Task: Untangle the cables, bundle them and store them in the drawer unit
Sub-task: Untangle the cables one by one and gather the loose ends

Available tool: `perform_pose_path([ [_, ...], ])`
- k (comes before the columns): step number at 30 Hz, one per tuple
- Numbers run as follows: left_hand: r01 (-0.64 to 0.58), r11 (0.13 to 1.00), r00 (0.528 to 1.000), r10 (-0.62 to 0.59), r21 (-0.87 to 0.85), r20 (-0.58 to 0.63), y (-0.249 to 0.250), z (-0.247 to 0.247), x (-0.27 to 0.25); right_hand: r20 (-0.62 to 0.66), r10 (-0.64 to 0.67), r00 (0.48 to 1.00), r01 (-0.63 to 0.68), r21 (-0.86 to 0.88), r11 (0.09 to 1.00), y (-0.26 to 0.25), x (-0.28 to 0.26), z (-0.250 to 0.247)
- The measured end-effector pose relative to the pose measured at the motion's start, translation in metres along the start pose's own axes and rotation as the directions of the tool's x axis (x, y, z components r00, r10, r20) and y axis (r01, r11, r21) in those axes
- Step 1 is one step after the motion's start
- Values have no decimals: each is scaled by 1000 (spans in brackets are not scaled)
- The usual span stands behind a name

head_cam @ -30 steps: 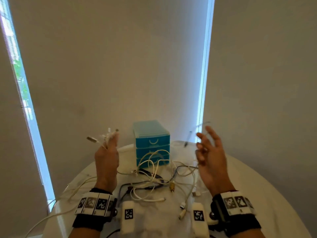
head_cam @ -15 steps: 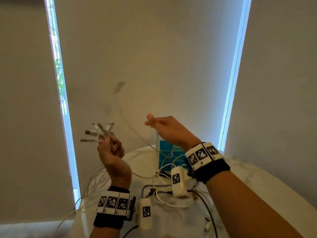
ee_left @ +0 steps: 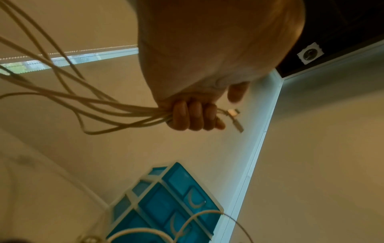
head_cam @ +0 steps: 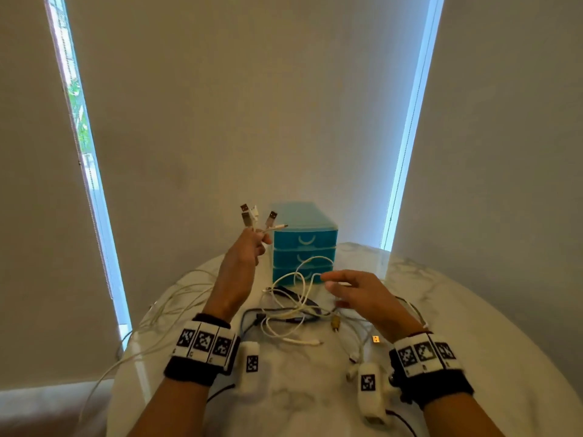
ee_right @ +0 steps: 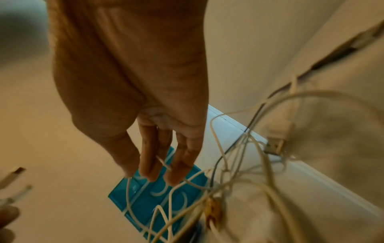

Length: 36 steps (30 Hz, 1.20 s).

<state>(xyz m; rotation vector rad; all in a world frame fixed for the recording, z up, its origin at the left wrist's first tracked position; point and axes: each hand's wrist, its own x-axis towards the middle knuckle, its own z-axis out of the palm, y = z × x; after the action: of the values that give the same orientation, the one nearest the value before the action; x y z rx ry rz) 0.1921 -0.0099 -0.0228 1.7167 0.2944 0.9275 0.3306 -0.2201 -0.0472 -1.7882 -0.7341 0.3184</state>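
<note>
The left hand (head_cam: 249, 247) clamps a bunch of white cables (ee_left: 116, 108) at frame centre, plugs upward. The right hand (head_cam: 362, 294), fingers straight, touches a white loop (head_cam: 303, 272) lying before the blue drawer unit (head_cam: 304, 241) on the marble table (head_cam: 473, 310).

Drawer unit (head_cam: 304, 244) upright at far centre of desk (head_cam: 473, 326), all three drawer fronts shut. Loose tangle of cables (head_cam: 296, 307) spread just in front, one white loop rising across the lower two fronts. Bare desk open at far right and near centre. White cables trailing off left desk edge. Blinds close behind unit.
</note>
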Motion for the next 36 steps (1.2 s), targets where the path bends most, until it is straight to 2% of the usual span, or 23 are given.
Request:
perform_pose_path([
  [4,137,983,985,-149,123,92,-7,11,1,-275,-136,952,214,280,936,7,-9,-1],
  [7,132,982,980,-150,132,134,-3,18,-5,-285,-224,932,308,298,903,6,-15,0],
  [10,133,990,968,-139,40,211,3,26,-11,-168,-316,934,352,281,893,3,-16,5],
  [13,159,986,957,-140,-55,256,4,33,-16,76,-373,925,347,238,907,4,-19,10],
  [16,111,990,977,-93,-82,192,9,41,-20,320,-320,892,259,220,940,6,-24,20],
  [18,54,994,986,-39,-91,162,11,43,-22,370,-251,895,122,337,934,5,-28,23],
  [20,-13,997,971,30,-71,237,13,42,-26,332,-132,934,-68,527,847,3,-31,20],
  [23,-38,999,893,33,3,449,17,43,-30,293,57,954,-241,642,728,11,-27,16],
  [25,-68,996,791,13,66,611,17,45,-32,259,115,959,-265,682,681,14,-25,17],
  [27,-179,967,695,-6,181,719,13,49,-33,210,125,970,-241,746,621,13,-23,18],
  [29,-212,953,646,-30,217,763,11,50,-35,95,122,988,-148,809,569,12,-21,15],
  [31,-209,945,631,-66,252,773,11,51,-34,-63,135,989,-13,865,501,17,-16,8],
  [33,-198,933,632,-113,301,767,6,49,-31,-162,180,970,73,904,421,22,-13,0],
  [35,-152,936,667,-140,318,732,4,45,-28,-215,187,959,118,896,427,25,-12,-6],
  [36,-125,943,707,-133,309,694,1,44,-27,-226,158,961,135,885,446,24,-13,-8],
])
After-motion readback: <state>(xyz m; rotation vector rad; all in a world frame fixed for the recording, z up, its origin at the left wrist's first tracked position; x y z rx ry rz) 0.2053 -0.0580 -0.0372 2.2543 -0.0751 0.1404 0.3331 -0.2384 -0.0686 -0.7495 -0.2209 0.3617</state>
